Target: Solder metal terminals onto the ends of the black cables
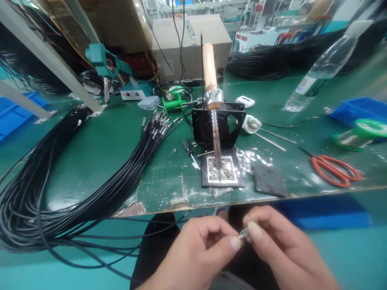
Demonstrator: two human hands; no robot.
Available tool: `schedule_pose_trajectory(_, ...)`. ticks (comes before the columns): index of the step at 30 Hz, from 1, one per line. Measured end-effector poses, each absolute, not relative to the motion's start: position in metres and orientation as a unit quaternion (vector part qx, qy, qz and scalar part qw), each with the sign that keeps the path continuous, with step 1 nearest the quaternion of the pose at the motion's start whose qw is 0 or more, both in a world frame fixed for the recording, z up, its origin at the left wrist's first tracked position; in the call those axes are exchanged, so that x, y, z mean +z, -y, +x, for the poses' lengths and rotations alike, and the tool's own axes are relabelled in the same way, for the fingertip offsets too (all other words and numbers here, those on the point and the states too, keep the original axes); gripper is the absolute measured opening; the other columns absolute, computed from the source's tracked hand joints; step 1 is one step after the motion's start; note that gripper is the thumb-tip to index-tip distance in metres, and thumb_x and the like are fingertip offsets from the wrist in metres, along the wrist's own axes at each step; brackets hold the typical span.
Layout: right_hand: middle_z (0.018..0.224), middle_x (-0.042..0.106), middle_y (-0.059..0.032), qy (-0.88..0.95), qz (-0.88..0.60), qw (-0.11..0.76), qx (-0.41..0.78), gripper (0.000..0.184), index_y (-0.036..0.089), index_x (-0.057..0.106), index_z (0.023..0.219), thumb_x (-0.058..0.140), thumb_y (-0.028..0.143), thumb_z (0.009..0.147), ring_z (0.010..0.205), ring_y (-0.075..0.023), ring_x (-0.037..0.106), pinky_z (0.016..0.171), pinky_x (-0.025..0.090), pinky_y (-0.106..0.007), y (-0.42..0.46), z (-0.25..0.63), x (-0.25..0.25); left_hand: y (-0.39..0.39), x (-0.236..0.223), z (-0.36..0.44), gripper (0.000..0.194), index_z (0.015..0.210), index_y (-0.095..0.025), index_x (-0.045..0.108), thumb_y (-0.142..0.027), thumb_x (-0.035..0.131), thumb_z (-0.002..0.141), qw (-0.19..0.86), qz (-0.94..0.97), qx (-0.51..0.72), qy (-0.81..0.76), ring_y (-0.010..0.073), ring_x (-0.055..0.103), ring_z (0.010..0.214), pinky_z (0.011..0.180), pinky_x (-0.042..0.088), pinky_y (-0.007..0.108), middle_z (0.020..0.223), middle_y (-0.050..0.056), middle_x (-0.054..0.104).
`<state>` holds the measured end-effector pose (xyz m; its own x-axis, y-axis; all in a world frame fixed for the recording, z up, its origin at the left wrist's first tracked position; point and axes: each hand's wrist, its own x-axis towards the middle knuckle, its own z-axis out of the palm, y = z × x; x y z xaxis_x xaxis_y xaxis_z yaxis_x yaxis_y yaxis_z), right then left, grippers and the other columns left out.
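Note:
Below the table's front edge, my left hand and my right hand meet over my lap. A small silvery metal connector is pinched between my right thumb and index finger. My left thumb and finger are closed against its left side, where a tiny yellowish tip shows; what they grip is mostly hidden. Ahead of the hands, a soldering iron with a wooden handle points down over a framed tray of small metal pieces. Black cables with metal ends lie bundled to the left.
A small black fan stands behind the iron. A dark block, red-handled scissors, a solder spool and a plastic bottle are on the right. A screwdriver lies left of the tray. A blue bin sits below the edge.

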<state>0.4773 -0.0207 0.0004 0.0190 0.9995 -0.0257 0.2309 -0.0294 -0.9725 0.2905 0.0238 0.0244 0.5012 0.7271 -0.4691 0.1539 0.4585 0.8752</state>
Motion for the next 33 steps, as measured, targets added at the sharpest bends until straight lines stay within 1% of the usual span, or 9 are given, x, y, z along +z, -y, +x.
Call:
schedule_pose_trajectory(3,0.085,0.068,0.0045,0.551,-0.562,0.446,0.425,0.011,0.031,0.064,0.101,0.056,0.039,0.105,0.076,-0.0089,0.067,0.068,0.054,-0.010,0.0196,0.4749,0.0013,-0.0223,0.0241,0.2895,0.023,0.079,-0.014,0.067,-0.035,0.072,0.089,0.711,0.486,0.206,-0.466,0.0111,0.043,0.068,0.065,0.034,0.024,0.071,-0.002,0.054)
schedule_pose_trajectory(6,0.083,0.068,0.0049,0.555,-0.556,0.459,0.415,0.006,0.032,0.063,0.102,0.059,0.036,0.104,0.075,-0.0086,0.069,0.066,0.055,-0.009,0.0177,0.4718,0.0014,-0.0213,0.0246,0.2888,0.023,0.079,-0.015,0.068,-0.035,0.071,0.089,0.694,0.498,0.207,-0.476,0.0121,0.044,0.068,0.065,0.035,0.025,0.072,-0.002,0.056)
schedule_pose_trajectory(12,0.085,0.068,0.0033,0.545,-0.559,0.440,0.444,0.009,0.030,0.064,0.106,0.058,0.037,0.105,0.076,-0.0096,0.069,0.068,0.056,-0.012,0.0166,0.4711,-0.0014,-0.0202,0.0261,0.2881,0.024,0.077,-0.016,0.066,-0.036,0.070,0.088,0.688,0.499,0.208,-0.485,0.0129,0.045,0.069,0.067,0.036,0.026,0.072,-0.001,0.056)
schedule_pose_trajectory(15,0.082,0.067,0.0042,0.547,-0.552,0.460,0.430,0.007,0.031,0.065,0.103,0.060,0.036,0.103,0.074,-0.0089,0.070,0.066,0.056,-0.011,0.0157,0.4707,-0.0010,-0.0202,0.0260,0.2888,0.024,0.077,-0.016,0.066,-0.037,0.070,0.087,0.687,0.496,0.212,-0.487,0.0134,0.046,0.070,0.068,0.037,0.026,0.073,-0.001,0.057)
schedule_pose_trajectory(18,0.081,0.070,0.0045,0.550,-0.549,0.471,0.417,0.007,0.030,0.066,0.100,0.061,0.034,0.102,0.072,-0.0082,0.070,0.064,0.056,-0.009,0.0167,0.4707,-0.0004,-0.0202,0.0258,0.2895,0.025,0.077,-0.015,0.067,-0.037,0.071,0.087,0.689,0.495,0.216,-0.484,0.0140,0.049,0.072,0.070,0.038,0.027,0.074,0.000,0.059)
schedule_pose_trajectory(25,0.081,0.071,0.0063,0.556,-0.550,0.475,0.402,0.004,0.031,0.066,0.100,0.062,0.031,0.101,0.072,-0.0064,0.071,0.067,0.056,-0.007,0.0174,0.4704,0.0035,-0.0189,0.0236,0.2892,0.028,0.079,-0.014,0.068,-0.040,0.073,0.088,0.707,0.466,0.229,-0.480,0.0128,0.048,0.072,0.069,0.038,0.025,0.074,0.000,0.059)
schedule_pose_trajectory(28,0.081,0.071,0.0060,0.554,-0.552,0.479,0.399,0.005,0.031,0.067,0.098,0.063,0.033,0.101,0.072,-0.0063,0.071,0.067,0.056,-0.007,0.0168,0.4698,0.0036,-0.0179,0.0239,0.2883,0.028,0.081,-0.014,0.070,-0.041,0.073,0.088,0.707,0.464,0.232,-0.481,0.0132,0.049,0.073,0.070,0.038,0.025,0.075,0.001,0.061)
schedule_pose_trajectory(31,0.079,0.069,0.0045,0.524,-0.555,0.468,0.446,0.007,0.032,0.067,0.103,0.064,0.037,0.101,0.076,-0.0086,0.072,0.066,0.055,-0.009,0.0196,0.4708,0.0003,-0.0171,0.0237,0.2876,0.028,0.082,-0.014,0.070,-0.042,0.073,0.088,0.688,0.478,0.236,-0.492,0.0142,0.051,0.074,0.071,0.040,0.026,0.077,0.002,0.061)
schedule_pose_trajectory(33,0.076,0.067,0.0034,0.479,-0.553,0.443,0.518,0.015,0.033,0.066,0.111,0.064,0.044,0.101,0.082,-0.0109,0.071,0.066,0.055,-0.011,0.0219,0.4715,-0.0025,-0.0164,0.0224,0.2874,0.028,0.082,-0.015,0.071,-0.042,0.073,0.089,0.667,0.494,0.250,-0.499,0.0158,0.053,0.076,0.073,0.042,0.028,0.079,0.003,0.062)
